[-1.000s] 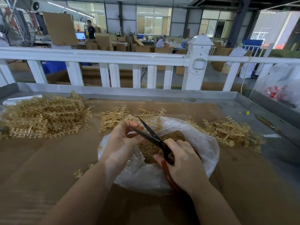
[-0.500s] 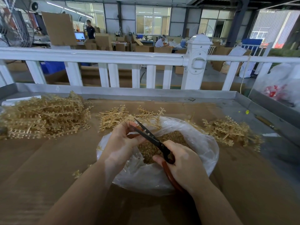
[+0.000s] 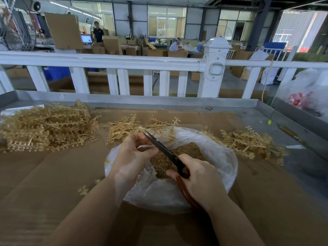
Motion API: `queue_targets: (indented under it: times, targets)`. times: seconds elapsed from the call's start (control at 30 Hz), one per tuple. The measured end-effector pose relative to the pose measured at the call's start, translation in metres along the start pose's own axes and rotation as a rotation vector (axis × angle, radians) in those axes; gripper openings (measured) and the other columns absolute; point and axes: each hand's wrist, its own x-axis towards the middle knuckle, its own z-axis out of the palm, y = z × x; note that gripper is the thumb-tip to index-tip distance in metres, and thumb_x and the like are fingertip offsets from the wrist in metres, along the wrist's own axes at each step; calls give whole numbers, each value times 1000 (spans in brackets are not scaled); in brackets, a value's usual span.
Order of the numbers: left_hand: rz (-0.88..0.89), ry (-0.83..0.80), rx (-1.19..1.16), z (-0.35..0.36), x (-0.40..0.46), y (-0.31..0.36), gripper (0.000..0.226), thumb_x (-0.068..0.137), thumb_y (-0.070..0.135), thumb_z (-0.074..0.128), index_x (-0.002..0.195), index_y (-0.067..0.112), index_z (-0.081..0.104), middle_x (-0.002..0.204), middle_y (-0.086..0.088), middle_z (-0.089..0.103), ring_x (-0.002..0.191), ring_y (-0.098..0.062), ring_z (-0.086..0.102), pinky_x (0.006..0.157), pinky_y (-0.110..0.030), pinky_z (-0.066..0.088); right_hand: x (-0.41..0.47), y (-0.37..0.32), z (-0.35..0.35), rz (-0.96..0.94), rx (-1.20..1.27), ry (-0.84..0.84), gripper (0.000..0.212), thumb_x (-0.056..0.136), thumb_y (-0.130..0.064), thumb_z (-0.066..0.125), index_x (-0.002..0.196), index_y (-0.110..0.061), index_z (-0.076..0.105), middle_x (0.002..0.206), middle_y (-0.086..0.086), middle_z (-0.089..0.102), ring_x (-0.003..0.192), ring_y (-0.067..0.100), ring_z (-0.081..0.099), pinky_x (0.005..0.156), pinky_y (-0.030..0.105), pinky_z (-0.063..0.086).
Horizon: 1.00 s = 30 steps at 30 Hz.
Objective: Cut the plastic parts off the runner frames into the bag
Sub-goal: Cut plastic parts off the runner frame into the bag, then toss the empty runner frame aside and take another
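Note:
A clear plastic bag [image 3: 218, 157] lies open on the cardboard in front of me, with a heap of small tan cut parts [image 3: 188, 151] inside. My right hand [image 3: 200, 180] grips scissors [image 3: 165, 150] with dark blades and red-brown handles over the bag. The blades are closed and point up-left toward my left hand [image 3: 134, 153]. Its fingers curl over the bag's left rim around something small that I cannot make out. Tan runner frames lie in a big pile at the left [image 3: 48, 126], a smaller pile behind the bag [image 3: 124, 128], and another at the right [image 3: 248, 142].
Brown cardboard [image 3: 44, 174] covers a metal table with a raised rim [image 3: 124, 100]. A white fence [image 3: 113, 63] runs behind it. A loose tan piece [image 3: 83, 189] lies left of my forearm. Another plastic bag [image 3: 308, 93] sits at far right. People work in the hall beyond.
The scissor blades have closed from open. My hands have stayed over the bag, hardly shifting.

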Motion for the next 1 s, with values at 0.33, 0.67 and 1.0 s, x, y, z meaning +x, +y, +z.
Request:
queue_targets:
  times: [0.33, 0.67, 1.0]
  targets:
    - [-52, 102, -11, -4, -2, 3, 33, 78, -16, 60, 90, 13, 49, 83, -5, 60, 62, -13, 65, 54, -21, 50, 0, 2, 1, 0, 24, 207, 33, 84, -52, 57, 93, -21, 63, 71, -10, 60, 67, 6, 56, 61, 21, 47]
    - [75, 375, -144, -23, 6, 23, 34, 87, -12, 54, 77, 19, 44, 75, -4, 48, 71, -16, 56, 78, -28, 47, 0, 3, 2, 7, 53, 281, 42, 85, -59, 48, 92, -21, 63, 66, -12, 55, 63, 4, 53, 59, 21, 46]
    - [-214, 478, 447, -66, 15, 25, 19, 90, 3, 48, 102, -1, 62, 65, -9, 58, 49, -21, 51, 45, -28, 41, 0, 4, 4, 2, 34, 248, 28, 85, -51, 58, 91, -23, 62, 71, -11, 59, 69, 5, 56, 61, 20, 46]
